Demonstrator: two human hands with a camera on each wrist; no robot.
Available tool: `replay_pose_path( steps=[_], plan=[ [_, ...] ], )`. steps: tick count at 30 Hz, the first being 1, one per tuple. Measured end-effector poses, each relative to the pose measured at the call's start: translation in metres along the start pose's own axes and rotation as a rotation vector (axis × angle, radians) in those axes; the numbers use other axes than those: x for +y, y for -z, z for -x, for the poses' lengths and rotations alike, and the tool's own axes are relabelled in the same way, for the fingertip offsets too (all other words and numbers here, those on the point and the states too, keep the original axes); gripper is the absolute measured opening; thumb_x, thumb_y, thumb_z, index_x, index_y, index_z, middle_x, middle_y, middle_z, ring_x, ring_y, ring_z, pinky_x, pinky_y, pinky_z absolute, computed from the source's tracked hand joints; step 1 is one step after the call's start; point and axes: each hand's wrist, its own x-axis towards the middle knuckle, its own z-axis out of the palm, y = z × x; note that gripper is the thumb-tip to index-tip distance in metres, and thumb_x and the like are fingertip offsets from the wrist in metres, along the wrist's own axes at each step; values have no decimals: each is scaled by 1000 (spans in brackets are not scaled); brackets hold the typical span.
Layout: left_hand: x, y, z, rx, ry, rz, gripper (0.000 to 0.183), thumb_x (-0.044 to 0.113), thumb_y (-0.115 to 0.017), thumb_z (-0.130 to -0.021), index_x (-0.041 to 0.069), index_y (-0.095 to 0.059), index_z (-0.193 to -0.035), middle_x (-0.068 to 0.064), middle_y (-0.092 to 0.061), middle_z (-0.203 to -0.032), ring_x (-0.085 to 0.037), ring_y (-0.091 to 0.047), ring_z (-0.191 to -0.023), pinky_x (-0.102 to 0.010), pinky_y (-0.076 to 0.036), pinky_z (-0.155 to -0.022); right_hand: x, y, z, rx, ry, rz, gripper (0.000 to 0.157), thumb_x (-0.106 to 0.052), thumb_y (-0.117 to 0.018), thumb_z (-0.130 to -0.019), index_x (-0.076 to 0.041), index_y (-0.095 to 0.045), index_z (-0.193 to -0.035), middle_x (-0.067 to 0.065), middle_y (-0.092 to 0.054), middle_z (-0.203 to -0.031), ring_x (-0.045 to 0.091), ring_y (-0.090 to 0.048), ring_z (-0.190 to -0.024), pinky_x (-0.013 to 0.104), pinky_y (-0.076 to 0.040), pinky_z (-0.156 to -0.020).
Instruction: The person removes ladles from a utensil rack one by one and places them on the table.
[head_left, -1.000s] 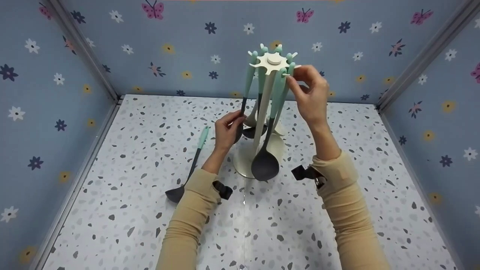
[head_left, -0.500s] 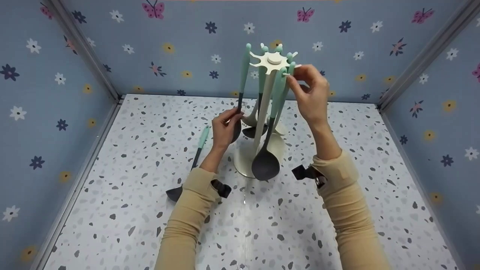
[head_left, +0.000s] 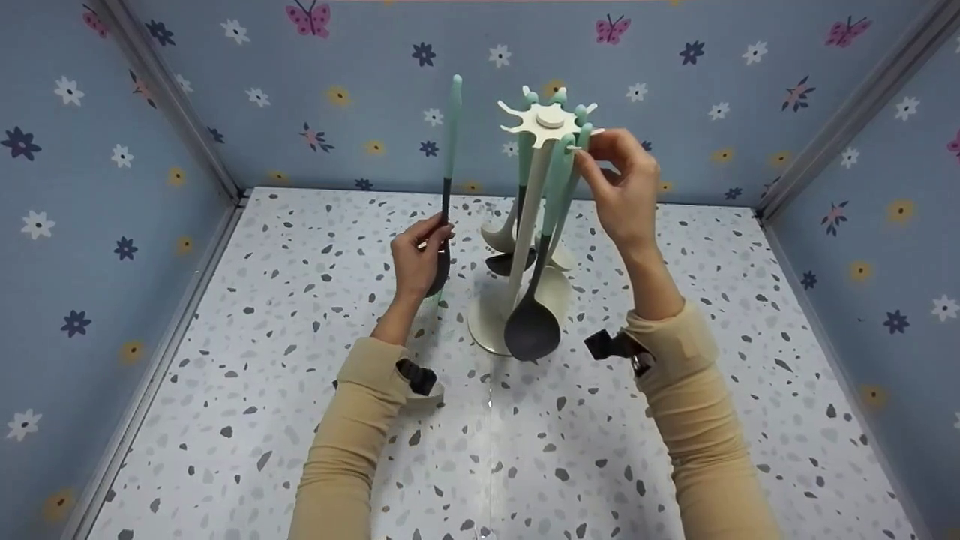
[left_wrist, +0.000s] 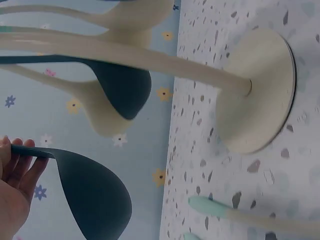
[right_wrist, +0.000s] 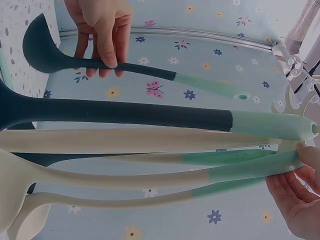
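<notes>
One ladle [right_wrist: 147, 70], best held clear of the rack [head_left: 531, 202]: we pinch its shaft [head_left: 446, 196], left hand [head_left: 417, 256], and a green handle [right_wrist: 255, 168], right hand [head_left: 626, 191].

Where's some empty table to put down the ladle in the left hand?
There's bare tabletop between the right sleeve and right wall, and also from that sleeve across to the left sleeve, in front of the rack. It's crowded round the rack, where hanging utensils dangle, and beside the left sleeve, where lying utensils are partly hidden.
</notes>
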Motion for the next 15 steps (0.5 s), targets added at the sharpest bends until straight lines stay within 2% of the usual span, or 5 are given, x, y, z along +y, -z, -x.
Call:
replay_pose_path(
  steps=[3, 7, 10, 12, 15],
  plan=[
    [-13, 12, -1, 18, 13, -47, 19, -5, -58, -82, -12, -61, -99, -24, -63, -85, -33, -62, -76, -35, -52, -67, 0, 0, 0, -1, -2, 1, 12, -1, -58, -84, 6, -57, -94, 12, -58, -89, 19, -57, -84, 30, -49, -77],
    [-30, 29, -2, 52, 47, -143, 20, -1, -60, -82, -9, -63, -100, -18, -64, -82, -25, -63, -73, -23, -51, -62, 0, 0, 0, -3, -1, -5, 12, -1, -59, -84, 6, -57, -93, 11, -59, -88, 19, -58, -84, 30, -49, -76],
    [-34, 41, -1, 68, 73, -210, 20, 0, -61, -82, -8, -63, -100, -17, -65, -82, -22, -63, -72, -18, -50, -59, 0, 0, -1, -2, -4, -8, 12, -1, -59, -83, 6, -57, -93, 11, -59, -88, 19, -58, -83, 29, -50, -75],
    [-37, 50, 1, 73, 95, -254, 21, 0, -61, -82, -8, -63, -101, -18, -65, -82, -23, -62, -71, -16, -49, -58, 0, 0, -1, -2, -7, -10, 12, -1, -59, -84, 6, -57, -93, 11, -58, -88, 19, -58, -83, 29, -49, -76],
    [-40, 64, 2, 69, 137, -342, 21, 0, -61, -82, -8, -63, -101, -17, -65, -83, -23, -62, -70, -20, -49, -59, 0, 0, -1, -2, -9, -8, 11, -1, -58, -84, 6, -57, -93, 11, -58, -88, 20, -57, -84, 29, -49, -75]
  ],
)
